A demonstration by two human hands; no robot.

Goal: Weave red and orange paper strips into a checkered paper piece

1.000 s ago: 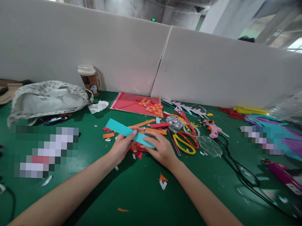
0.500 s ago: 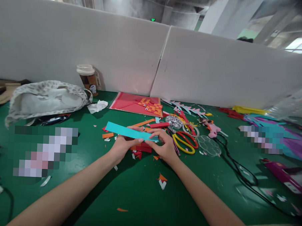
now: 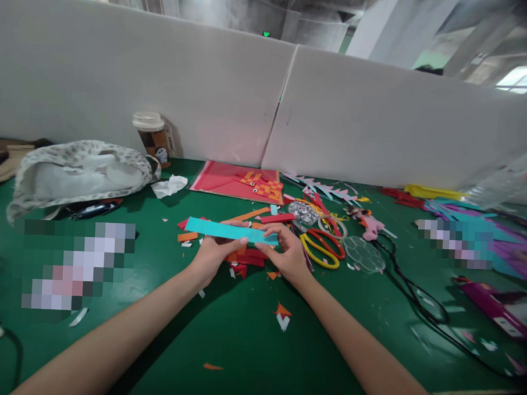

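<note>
Above the desk (image 3: 239, 348) scrap pile, both hands pinch a teal paper strip (image 3: 227, 231), level: left hand (image 3: 215, 255) grips mid-strip, right hand (image 3: 287, 255) its right end. Yellow-handled scissors (image 3: 320, 249) lie just right.

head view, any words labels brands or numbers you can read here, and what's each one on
No text here reads clearly.
On the small green lit sign above the white partition: too small to read.
On the brown paper cup with white lid: label print too small to read.
On the magenta box at the right edge: pale label, blurred.
On the turquoise paper strip, pinched by the left hand and the right hand: nothing printed.
</note>
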